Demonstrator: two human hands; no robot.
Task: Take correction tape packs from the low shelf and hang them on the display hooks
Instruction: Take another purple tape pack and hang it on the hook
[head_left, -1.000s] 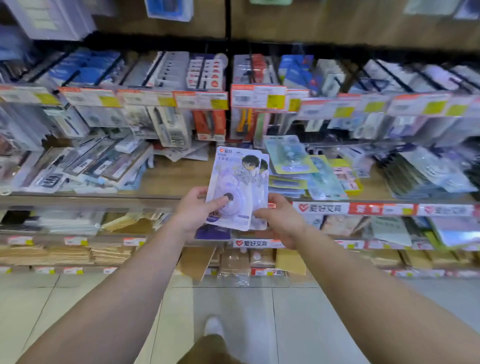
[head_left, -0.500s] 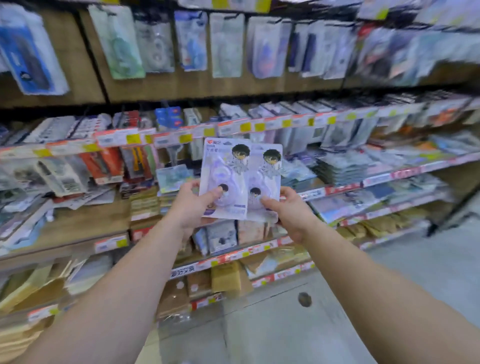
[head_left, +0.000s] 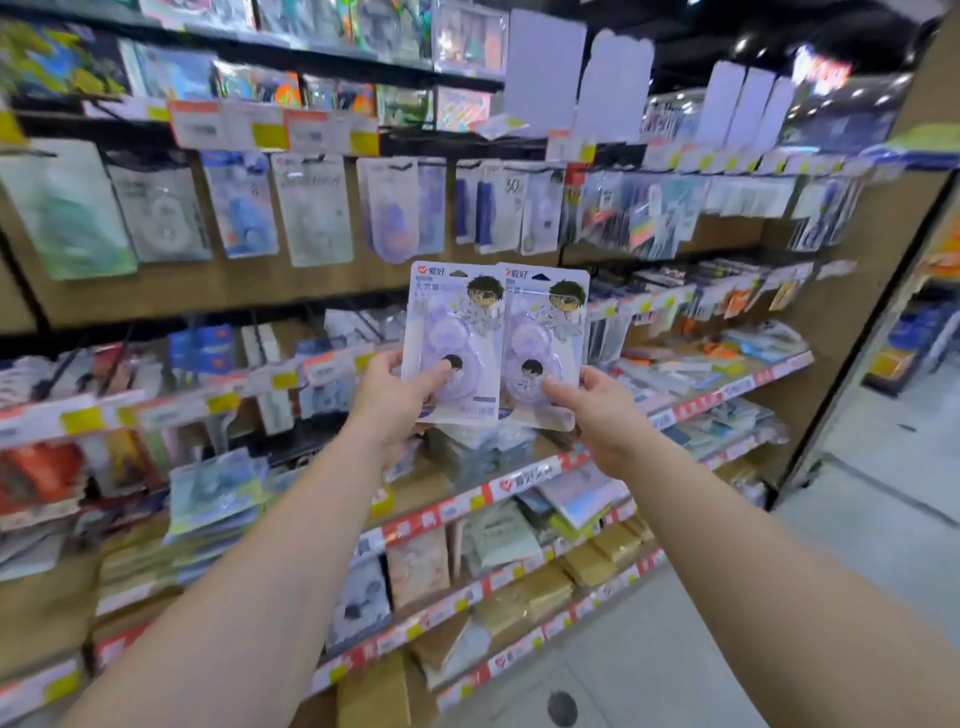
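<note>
Left hand (head_left: 396, 396) grips the left correction tape pack (head_left: 453, 340) at its lower left corner, thumb pressed flat on the front blister, fingers curled behind. Right hand (head_left: 597, 410) grips the right correction tape pack (head_left: 546, 345) at its lower right corner, thumb on the blister, fingers wrapped behind. Both hands closed on the cards, not clenched tight.

The two packs stand upright side by side in mid-air, inner edges overlapping slightly, the left card's edge in front. Both purple, cartoon heads printed top right, hang holes at the top edge free and visible.

Packs sit in front of the shelving, below the row of hanging packs (head_left: 311, 210) on the wooden back panel (head_left: 208, 291). A bare strip of panel lies between the pack tops and the hung goods above. Exact hooks are too blurred to pick out.

Price-tag rail (head_left: 270, 130) runs above the hanging row. Behind and below the hands, a shelf edge with red and white labels (head_left: 524, 483) slopes away to the right, stacked goods on it. Lower shelves (head_left: 467, 603) nearer the floor hold flat packets.

Open room: grey floor (head_left: 857, 519) to the right and near, clear aisle beyond the shelf end post (head_left: 852, 338). Both forearms stretch in from the near edge.
</note>
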